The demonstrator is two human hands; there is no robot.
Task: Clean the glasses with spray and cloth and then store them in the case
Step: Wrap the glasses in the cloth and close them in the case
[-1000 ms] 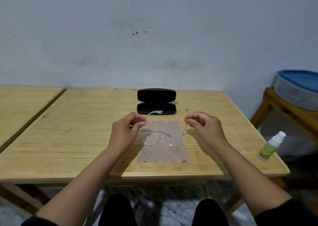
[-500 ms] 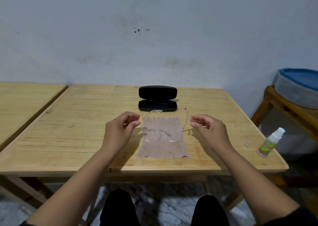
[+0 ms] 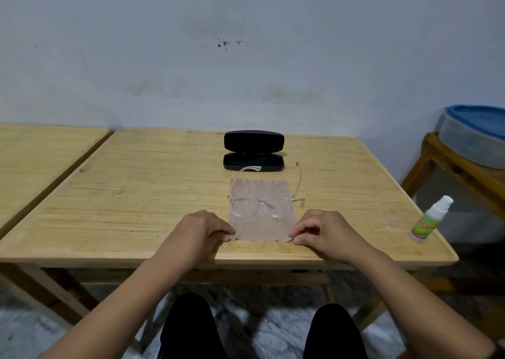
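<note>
Clear-framed glasses point(image 3: 261, 206) lie on a beige cleaning cloth point(image 3: 259, 229) in the middle of the wooden table point(image 3: 136, 194), their arms unfolded toward the wall. My left hand point(image 3: 200, 229) pinches the cloth's near left corner. My right hand point(image 3: 322, 229) pinches its near right corner. Behind the glasses a black case point(image 3: 253, 151) stands open with nothing in it. The small white spray bottle point(image 3: 430, 219) with a green label stands near the table's right edge, and its clear cap point(image 3: 394, 221) sits just left of it.
A second wooden table point(image 3: 41, 151) adjoins on the left. At the right, a wooden stand point(image 3: 448, 162) carries a grey tub with a blue lid point(image 3: 475, 132). My knees show below the table's front edge.
Both hands let go of the glasses' arms, leaving the glasses on the cloth, and drew back to the cloth's two near corners, which they now pinch.
</note>
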